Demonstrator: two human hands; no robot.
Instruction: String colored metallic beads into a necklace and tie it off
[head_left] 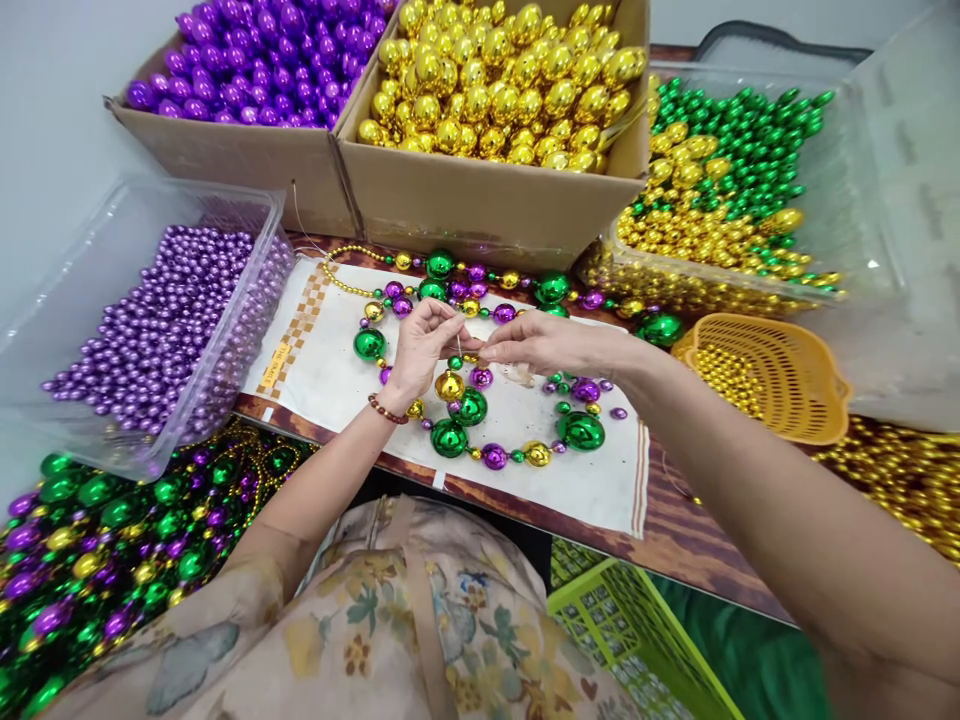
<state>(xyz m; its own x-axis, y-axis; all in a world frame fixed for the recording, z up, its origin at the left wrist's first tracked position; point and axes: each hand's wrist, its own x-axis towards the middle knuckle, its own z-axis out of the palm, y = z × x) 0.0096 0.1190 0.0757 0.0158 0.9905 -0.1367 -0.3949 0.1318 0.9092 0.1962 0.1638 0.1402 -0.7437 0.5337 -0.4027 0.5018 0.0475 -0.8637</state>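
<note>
Over the white cloth (600, 490), my left hand (421, 350) is closed in a pinch, with a short piece of thin pale cord (459, 345) showing at its fingertips. My right hand (544, 342) meets it from the right, its fingers closed on the same bead string. A bead string (450, 438) of green, gold and purple balls hangs from between the hands and loops across the cloth. Exactly where the fingertips grip is partly hidden. Behind the hands lies more of the beading (439, 265), with small gold beads at its left end.
Cardboard boxes hold purple beads (262, 60) and gold beads (480, 90) at the back. Clear bins stand left (217, 400) and right (750, 275). An orange basket (810, 400) sits at right, a lime crate (637, 640) below the table. Finished-looking strands (112, 540) pile at lower left.
</note>
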